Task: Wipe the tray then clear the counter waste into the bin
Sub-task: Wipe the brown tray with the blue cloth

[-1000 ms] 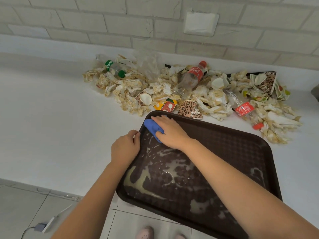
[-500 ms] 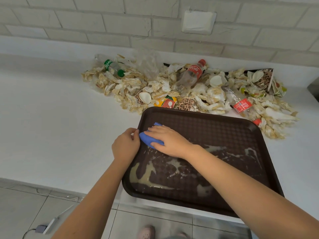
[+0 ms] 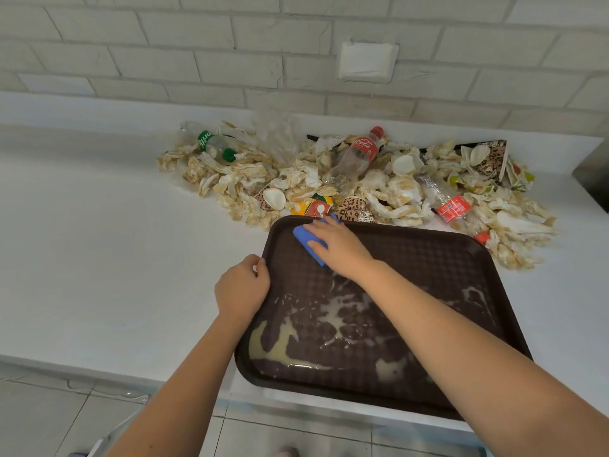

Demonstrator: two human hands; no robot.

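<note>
A dark brown tray (image 3: 428, 235) lies on the white counter (image 3: 99, 258), its near end over the counter's front edge. Pale liquid (image 3: 280, 338) is smeared across its near half. My right hand (image 3: 339, 245) holds a blue cloth (image 3: 301, 237) down on the tray's far left corner, fingers curved over it. My left hand (image 3: 242, 288) grips the tray's left rim. Behind the tray spreads the waste: crumpled stained napkins (image 3: 237, 183), a cola bottle (image 3: 357, 156), a green-capped bottle (image 3: 214, 146), a crushed bottle (image 3: 453, 207) and leopard-print paper cups (image 3: 356, 209).
A white brick wall with a blank cover plate (image 3: 367, 62) backs the counter. A grey metal edge (image 3: 593, 179) shows at the far right. Grey floor tiles (image 3: 49, 423) lie below the counter's front edge. No bin is in view.
My right hand slid the cloth toward me along the tray's left side, then back to the far left corner. My left hand kept its grip on the rim.
</note>
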